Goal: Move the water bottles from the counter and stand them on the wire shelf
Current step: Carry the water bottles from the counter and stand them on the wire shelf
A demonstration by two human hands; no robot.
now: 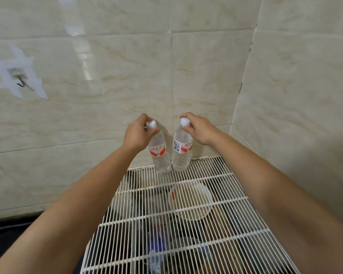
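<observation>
**At the back edge of the wire shelf: two water bottles arriving together**

On the white wire shelf (236, 214), close to the tiled wall (107, 76), two clear water bottles with red-and-white labels stand side by side. The left grip (139, 133) is curled round the neck of the left bottle (159, 155), just below its white cap. The right grip (200, 129) pinches the cap and neck of the right bottle (181, 153). Both bases appear to rest on the wires at the far rim, just beside each other, while the caps sit farther apart, so the bottles lean slightly away from one another. Whether the full weight is already on the shelf cannot be told.

Nearer the viewer lies a round clear bowl (190, 200); whether it sits on the wires or just below them is unclear. Blurred items show beneath the shelf.

Progress, as a judgement: the carrying of these two bottles looks essentially complete. What remains is to straighten them, confirm that they stand steadily on the narrow wires, and let go. No table with further bottles is in view, so whether more remain to be fetched cannot be said.
</observation>
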